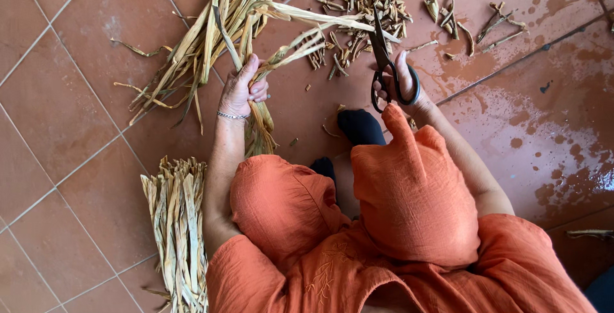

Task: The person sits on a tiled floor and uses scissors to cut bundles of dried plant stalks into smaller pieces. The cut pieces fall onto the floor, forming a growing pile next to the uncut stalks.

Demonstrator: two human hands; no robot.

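My left hand (243, 89) grips a bunch of long dried leaf strips (256, 38) whose ends fan out over the tiled floor. A thin bracelet circles that wrist. My right hand (400, 79) holds black scissors (384, 57) by their handles, with the blades pointing away from me and crossing one pale strip from the bunch. A heap of short cut pieces (361, 6) lies just beyond the scissors. I sit on the floor in orange clothes, my knees bent and my dark-socked feet between the two hands.
A trimmed bundle of dried strips (176, 223) lies on the floor by my left side. More cut scraps (470, 22) are scattered at the upper right. The terracotta tiles (543, 127) on the right look wet and blotchy.
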